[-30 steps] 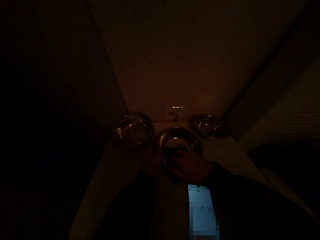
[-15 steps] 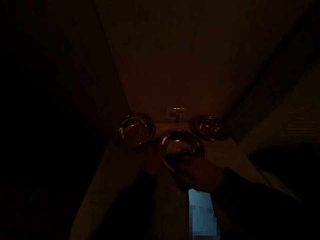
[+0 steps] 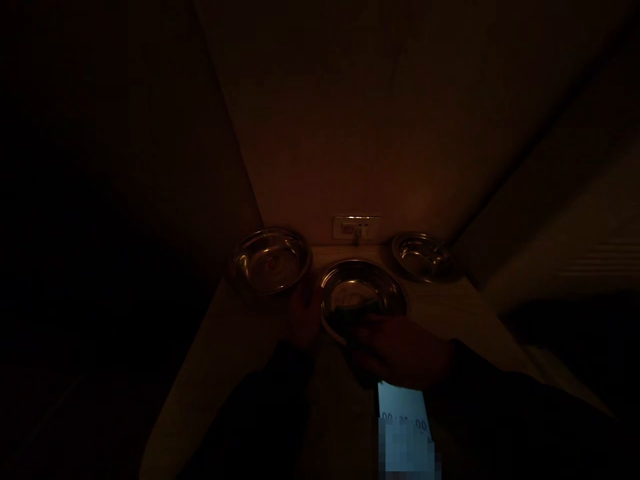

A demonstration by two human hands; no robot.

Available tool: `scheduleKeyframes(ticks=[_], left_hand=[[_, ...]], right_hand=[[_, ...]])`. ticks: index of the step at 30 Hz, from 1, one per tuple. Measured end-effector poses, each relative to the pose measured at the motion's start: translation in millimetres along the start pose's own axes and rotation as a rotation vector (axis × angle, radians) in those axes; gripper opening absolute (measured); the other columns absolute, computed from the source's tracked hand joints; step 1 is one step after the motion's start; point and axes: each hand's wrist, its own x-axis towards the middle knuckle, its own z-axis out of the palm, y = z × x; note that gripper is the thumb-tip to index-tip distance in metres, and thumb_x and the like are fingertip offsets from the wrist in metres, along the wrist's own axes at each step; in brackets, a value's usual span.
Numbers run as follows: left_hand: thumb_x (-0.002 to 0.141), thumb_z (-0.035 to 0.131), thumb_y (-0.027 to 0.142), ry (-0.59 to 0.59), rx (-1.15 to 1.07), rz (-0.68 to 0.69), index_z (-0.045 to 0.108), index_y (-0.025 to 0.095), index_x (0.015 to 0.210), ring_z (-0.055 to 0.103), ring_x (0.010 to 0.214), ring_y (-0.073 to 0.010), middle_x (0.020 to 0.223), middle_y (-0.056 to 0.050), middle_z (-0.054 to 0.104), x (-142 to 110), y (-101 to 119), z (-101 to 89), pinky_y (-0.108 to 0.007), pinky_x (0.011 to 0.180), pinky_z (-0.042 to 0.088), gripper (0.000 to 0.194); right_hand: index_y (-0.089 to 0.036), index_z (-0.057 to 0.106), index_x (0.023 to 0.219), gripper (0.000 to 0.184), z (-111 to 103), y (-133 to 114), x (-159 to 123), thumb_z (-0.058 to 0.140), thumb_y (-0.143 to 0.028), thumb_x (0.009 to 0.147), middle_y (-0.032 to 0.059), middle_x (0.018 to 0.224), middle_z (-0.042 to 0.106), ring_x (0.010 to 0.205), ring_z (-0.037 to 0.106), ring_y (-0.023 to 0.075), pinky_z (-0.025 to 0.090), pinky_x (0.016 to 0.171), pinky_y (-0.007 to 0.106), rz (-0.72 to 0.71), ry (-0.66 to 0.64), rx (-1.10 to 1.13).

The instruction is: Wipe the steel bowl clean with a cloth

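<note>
A round steel dish (image 3: 395, 288) sits on the wooden tabletop in the middle of this very dark view. My left hand (image 3: 304, 320) is at its left rim, thumb and fingers about the edge, though shadow hides much of the grip. Reaching in over the near side, my right hand (image 3: 400, 347) is closed on a dark green cloth (image 3: 357, 315), which lies against the inside of the dish. Part of the cloth seems to hang below my fingers, where it is too dark to make out clearly.
A steel bowl (image 3: 273, 261) stands back left, holding something small and reddish. Back right is a smaller steel dish (image 3: 423, 257). A wall socket (image 3: 357, 228) with a plug sits behind. A lit phone (image 3: 405, 407) lies on the tabletop (image 3: 185, 393) below my right wrist.
My right hand has drawn nearer and slightly right with the cloth, showing more of the dish's floor and covering the phone's top. My left hand stays at the rim.
</note>
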Motion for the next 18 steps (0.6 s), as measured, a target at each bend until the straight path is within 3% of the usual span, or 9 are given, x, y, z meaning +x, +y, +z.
scheduleKeyframes(ticks=[8,18], left_hand=[[0.083,0.054,0.018,-0.006,0.05,0.01,0.063,0.011,0.109,0.06,0.112,-0.0215,0.12,-0.013,0.064,-2,5,1.8,-0.034,0.098,0.045,0.028],[0.083,0.056,0.026,-0.016,0.035,-0.003,0.063,0.013,0.107,0.06,0.11,-0.022,0.118,-0.012,0.065,4,0,-1.7,-0.036,0.097,0.045,0.029]], right_hand=[[-0.013,0.06,0.106,0.042,3,-13,31,0.034,-0.044,0.094,0.0139,0.102,0.065,0.101,0.057,0.0252,0.044,0.082,0.036,0.052,0.105,0.004],[-0.018,0.061,0.107,0.039,3,-4,2,0.033,-0.043,0.095,0.0112,0.101,0.066,0.092,0.061,0.024,0.045,0.074,0.034,0.044,0.009,-0.044]])
